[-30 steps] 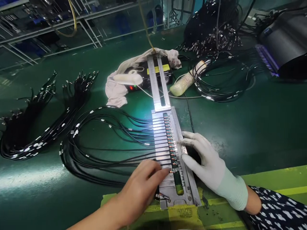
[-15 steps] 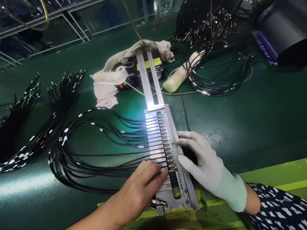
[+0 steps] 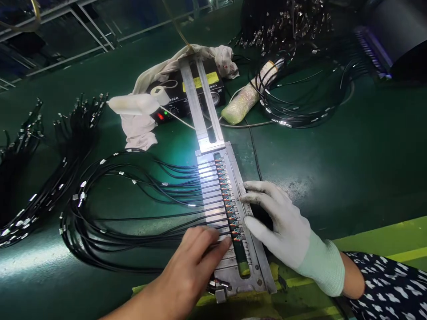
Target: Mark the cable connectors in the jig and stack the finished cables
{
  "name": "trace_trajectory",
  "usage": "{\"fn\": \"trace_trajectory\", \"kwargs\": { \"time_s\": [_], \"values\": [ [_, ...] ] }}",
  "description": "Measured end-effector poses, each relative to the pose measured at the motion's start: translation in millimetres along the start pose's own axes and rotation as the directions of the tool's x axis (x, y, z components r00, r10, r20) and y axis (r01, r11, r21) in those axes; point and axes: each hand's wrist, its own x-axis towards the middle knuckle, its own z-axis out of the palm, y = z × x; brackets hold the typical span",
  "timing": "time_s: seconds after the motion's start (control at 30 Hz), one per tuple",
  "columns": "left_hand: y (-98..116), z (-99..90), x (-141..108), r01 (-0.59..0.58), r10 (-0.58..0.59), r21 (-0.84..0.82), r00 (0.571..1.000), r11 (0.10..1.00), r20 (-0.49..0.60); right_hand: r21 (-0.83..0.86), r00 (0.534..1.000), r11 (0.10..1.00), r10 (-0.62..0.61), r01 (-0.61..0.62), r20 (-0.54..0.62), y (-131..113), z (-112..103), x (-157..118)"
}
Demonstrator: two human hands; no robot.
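A metal fixture (image 3: 238,280) with a long slot lies lengthwise in front of me. Thin black cables (image 3: 182,183) run side by side into it from the left, their stripped ends with coloured wires (image 3: 227,199) lined up across the slot. My bare left hand (image 3: 190,262) is closed on a black cable at the nearest filled place; its fingers hide most of that cable. In a white glove with a green cuff, my right hand (image 3: 283,226) rests its spread fingertips along the fixture's right rail, holding nothing.
Behind the fixture stands a black control box (image 3: 187,95) partly under a cloth (image 3: 138,131). A wrapped handle (image 3: 245,100) and coiled cables (image 3: 296,120) lie back right. Cable bundles (image 3: 63,178) spread at left. A dark machine (image 3: 396,35) sits far right.
The camera view has shifted slightly, moving the fixture and background a little left. Both hands keep nearly the same places on the fixture.
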Motion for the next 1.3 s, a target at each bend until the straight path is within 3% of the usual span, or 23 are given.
{"fn": "trace_trajectory", "kwargs": {
  "time_s": [0.23, 0.4, 0.57, 0.63, 0.87, 0.97, 1.03, 1.1, 1.2, 1.3],
  "values": [
    [-4, 10.3, -8, -0.008, 0.008, 0.06, 1.0, 0.998, 0.004, 0.03, 1.0, 1.0, 0.003, -0.003, -0.008, 1, 0, 4],
    [5, -5.1, -14, 0.054, -0.054, -0.019, 0.999, 0.998, 0.002, -0.032, 1.0, 0.999, -0.021, 0.022, 0.019, 4, 1, -3],
    [15, -23.3, -31, 0.271, -0.245, -0.142, 0.954, 0.952, 0.176, -0.076, 0.998, 0.995, -0.061, 0.062, 0.014, 6, 2, -13],
    [15, -24.9, -35, 0.34, -0.305, -0.179, 0.932, 0.923, 0.198, -0.076, 0.998, 0.995, -0.06, 0.06, 0.003, 6, 3, -13],
    [5, -22.8, -32, 0.357, -0.327, -0.439, 0.934, 0.824, 0.146, -0.079, 0.997, 0.994, -0.074, 0.073, -0.017, 5, 3, -11],
    [8, -17.0, -26, 0.319, -0.328, -0.468, 0.942, 0.824, 0.065, -0.064, 0.998, 0.996, -0.062, 0.06, -0.016, 3, 2, -10],
    [13, -9.8, -20, 0.25, -0.29, -0.416, 0.957, 0.874, -0.034, -0.059, 0.999, 0.997, -0.05, 0.049, -0.015, 2, 2, -10],
    [16, -1.0, -12, 0.146, -0.177, -0.249, 0.978, 0.957, -0.107, -0.058, 0.999, 0.998, -0.041, 0.04, -0.014, 1, 1, -9],
    [18, 10.9, 2, 0.007, 0.002, 0.091, 0.995, 0.996, -0.096, -0.056, 0.999, 0.998, -0.037, 0.037, -0.012, 1, 0, -9],
    [17, 15.3, 12, -0.006, 0.018, 0.227, 0.999, 0.974, -0.05, -0.052, 0.999, 0.998, -0.036, 0.036, -0.011, 0, -1, -9]
  ]
}}
